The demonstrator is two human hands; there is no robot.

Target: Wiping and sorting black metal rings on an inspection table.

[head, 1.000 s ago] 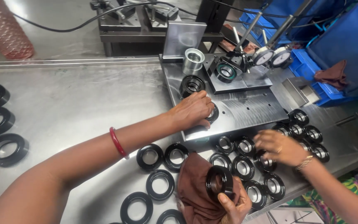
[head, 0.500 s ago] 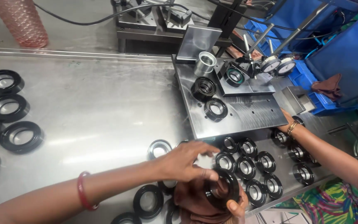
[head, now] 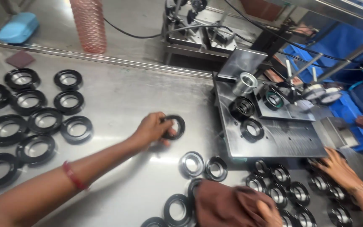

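Black rubbery rings (head: pixel 34 122) are laid out at frame left on the brushed steel table (head: pixel 118 96). At centre, a black ring (head: pixel 174 126) is pinched by the left hand (head: pixel 153 128). At bottom centre, a brown cloth (head: pixel 227 206) is gripped by the right hand (head: pixel 269 212). At right, a ring (head: pixel 252 129) is seated on the grey metal fixture plate (head: pixel 282 138), and another person's hand (head: pixel 337 168) is rested on further rings.

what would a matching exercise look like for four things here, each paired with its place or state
Things:
1. left hand
2. brown cloth
3. pink ribbed cylinder
4. blue container

Places or states:
A. standing upright at the back of the steel table
B. bunched at the bottom edge, under the right hand
C. gripping a black ring
D. lying in the far left corner

Pairs: 1-C, 2-B, 3-A, 4-D
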